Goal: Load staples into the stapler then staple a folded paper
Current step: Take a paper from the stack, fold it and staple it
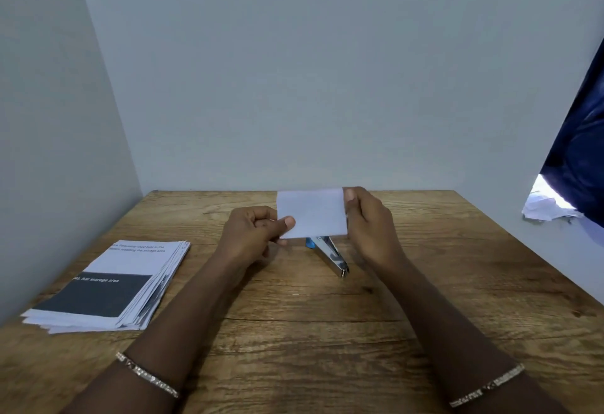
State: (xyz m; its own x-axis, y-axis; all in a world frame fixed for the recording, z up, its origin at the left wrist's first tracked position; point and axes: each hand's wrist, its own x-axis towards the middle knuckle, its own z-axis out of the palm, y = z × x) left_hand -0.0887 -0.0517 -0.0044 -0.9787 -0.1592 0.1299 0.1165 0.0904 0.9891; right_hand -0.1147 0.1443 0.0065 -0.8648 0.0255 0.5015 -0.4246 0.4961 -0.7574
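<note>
A small white folded paper (pixel 313 212) is held up above the wooden table (pixel 425 283) between both hands. My left hand (pixel 251 237) pinches its lower left corner with thumb and fingers. My right hand (pixel 371 224) grips its right edge, thumb on the front. Below and behind the paper a silver stapler (pixel 331 255) with a blue part lies on the table, its far end hidden by the paper. No loose staples are visible.
A stack of printed sheets (pixel 111 286) with a dark band lies at the table's left. Grey walls close the back and left. Beyond the right edge are a dark blue cloth (pixel 578 152) and crumpled white paper (pixel 549 207).
</note>
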